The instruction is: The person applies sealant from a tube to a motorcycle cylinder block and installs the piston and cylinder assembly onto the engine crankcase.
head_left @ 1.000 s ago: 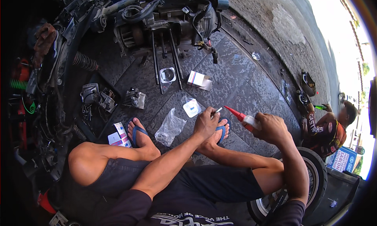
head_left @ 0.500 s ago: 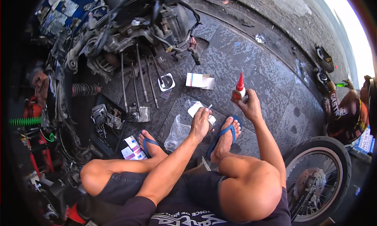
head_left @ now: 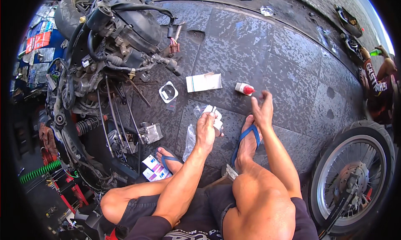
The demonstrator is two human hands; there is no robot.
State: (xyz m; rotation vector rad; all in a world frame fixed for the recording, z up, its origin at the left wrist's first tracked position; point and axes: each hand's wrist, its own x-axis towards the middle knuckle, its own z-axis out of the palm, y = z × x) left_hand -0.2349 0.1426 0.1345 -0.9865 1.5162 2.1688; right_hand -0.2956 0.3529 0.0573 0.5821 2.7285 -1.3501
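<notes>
Left hand (head_left: 205,129): I see it clenched on a small white part (head_left: 216,120).
Right hand (head_left: 262,110): released; the red-capped tube (head_left: 244,89) it held earlier now lies at its 11 o'clock.

white part (head_left: 216,116) half-hidden by left hand (head_left: 206,130)

Bright daylight is falling on dark paving slabs (head_left: 250,44); a loose wheel (head_left: 355,177) is lying at four o'clock, a stripped motorcycle (head_left: 112,44) at ten.

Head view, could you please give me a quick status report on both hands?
Left hand gripping small white part. Right hand open, empty, just short of red-capped tube lying on pavement. Nothing between.
</notes>
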